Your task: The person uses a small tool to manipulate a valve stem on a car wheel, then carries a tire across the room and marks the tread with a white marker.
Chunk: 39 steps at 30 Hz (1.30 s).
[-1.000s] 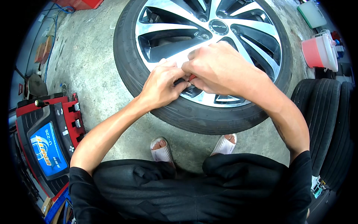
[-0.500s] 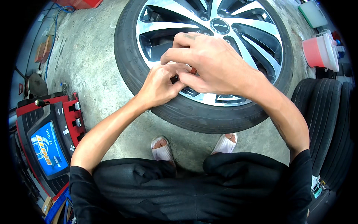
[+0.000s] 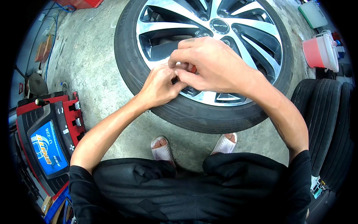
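A car wheel (image 3: 166,27), a tyre on a silver-and-black spoked rim, lies flat on the floor in front of me. Over the near left part of its rim, my left hand (image 3: 161,85) is closed, thumb and fingers pinched together low at the rim's edge. My right hand (image 3: 212,65) bends over it from the right, its thumb and fingertips meeting the left fingers. Between the two hands shows a bit of a small red thing (image 3: 193,69), mostly covered by my right fingers. What either hand pinches is largely hidden.
A red and black machine with a blue panel (image 3: 48,147) stands to the left. Several tyres (image 3: 324,119) stand on the right. Beyond them are a pink-and-white bucket (image 3: 317,52) and a whitish container (image 3: 312,14). A blue hose (image 3: 56,28) runs along the left wall.
My right fingers have curled in and shifted slightly right, closing down toward the left fingertips. My left hand and the wheel stay in place.
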Each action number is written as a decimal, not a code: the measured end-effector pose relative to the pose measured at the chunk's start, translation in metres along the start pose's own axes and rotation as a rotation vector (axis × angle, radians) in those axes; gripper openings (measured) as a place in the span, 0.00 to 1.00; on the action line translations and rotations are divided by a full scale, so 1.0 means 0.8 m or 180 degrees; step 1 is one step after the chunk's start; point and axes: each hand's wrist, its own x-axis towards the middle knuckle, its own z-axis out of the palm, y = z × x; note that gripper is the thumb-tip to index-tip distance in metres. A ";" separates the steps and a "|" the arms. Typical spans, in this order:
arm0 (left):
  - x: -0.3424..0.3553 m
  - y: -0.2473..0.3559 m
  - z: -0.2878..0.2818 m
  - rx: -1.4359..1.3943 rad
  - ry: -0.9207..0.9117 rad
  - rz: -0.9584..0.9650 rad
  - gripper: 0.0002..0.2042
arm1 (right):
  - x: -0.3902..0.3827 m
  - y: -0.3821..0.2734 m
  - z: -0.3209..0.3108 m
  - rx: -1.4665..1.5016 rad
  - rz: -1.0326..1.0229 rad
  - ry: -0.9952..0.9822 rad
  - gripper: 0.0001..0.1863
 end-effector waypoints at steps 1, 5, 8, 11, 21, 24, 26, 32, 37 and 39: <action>0.000 0.000 0.000 0.0001 -0.0051 -0.0041 0.09 | -0.001 0.000 -0.002 0.0000 0.0028 -0.0012 0.10; -0.001 0.002 0.000 0.0032 -0.0171 -0.0066 0.10 | -0.004 0.005 -0.004 -0.0018 0.0098 -0.0030 0.10; -0.002 0.003 0.001 -0.0035 -0.0128 -0.0042 0.11 | -0.003 0.009 -0.006 -0.0098 0.0064 0.0009 0.11; -0.005 0.005 0.001 -0.0202 -0.0039 -0.0114 0.11 | 0.000 0.007 -0.007 -0.0116 0.0068 0.0087 0.11; -0.006 0.007 0.001 -0.0214 -0.0060 -0.0195 0.10 | 0.001 0.006 -0.007 -0.0190 0.0090 0.0058 0.13; -0.005 0.007 0.002 -0.0173 -0.0019 -0.0081 0.10 | 0.002 0.006 -0.008 -0.0211 0.0091 0.0064 0.12; -0.006 0.007 0.002 -0.0074 0.0059 0.0005 0.10 | 0.002 0.006 -0.007 -0.0250 0.0036 0.0118 0.12; -0.007 0.003 0.005 -0.0065 0.0141 0.0091 0.09 | 0.003 0.005 -0.008 -0.0205 0.0007 0.0154 0.11; -0.006 0.008 0.003 -0.0077 0.0128 0.0036 0.08 | 0.002 0.003 -0.008 -0.0260 -0.0031 0.0179 0.11; -0.004 0.013 0.001 -0.0254 0.0054 -0.0183 0.08 | 0.002 0.004 -0.009 -0.0273 -0.0060 0.0198 0.11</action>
